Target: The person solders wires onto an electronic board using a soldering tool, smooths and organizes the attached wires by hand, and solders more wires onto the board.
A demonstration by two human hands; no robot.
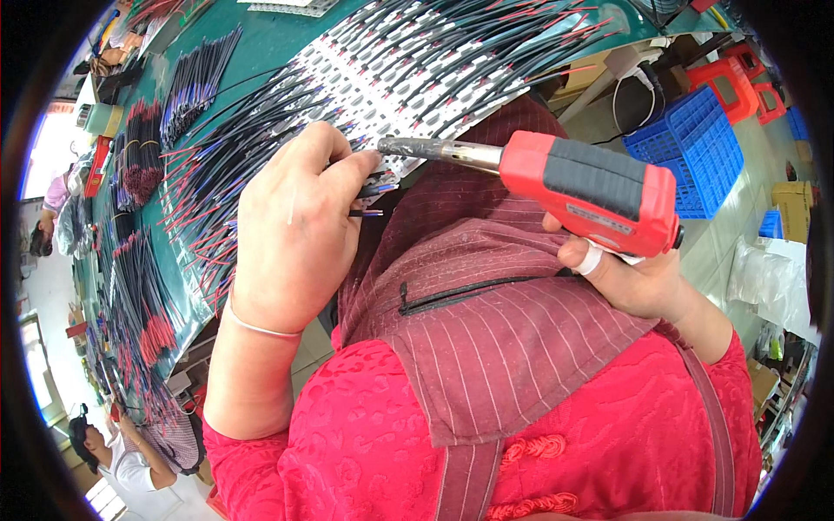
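Note:
In my right hand (638, 278) is a red and black pistol-shaped tool (591, 187) with a long metal barrel (443, 151). White tape wraps one of that hand's fingers. The barrel's dark end points left and lies close to the thumb and fingertips of my left hand (300, 217). Those left fingers are closed in a pinch at the near edge of a white panel (343, 74); what they hold is hidden. Short wire ends (369, 213) stick out beside the left palm. Rows of dark wires (465, 52) with red tips spread across the panel.
Wire bundles (143, 152) lie along the left of the green table (252, 30). At the right are a blue plastic crate (691, 152), red stools (730, 87) and a clear plastic bag (769, 282). Another person (130, 469) is at the lower left.

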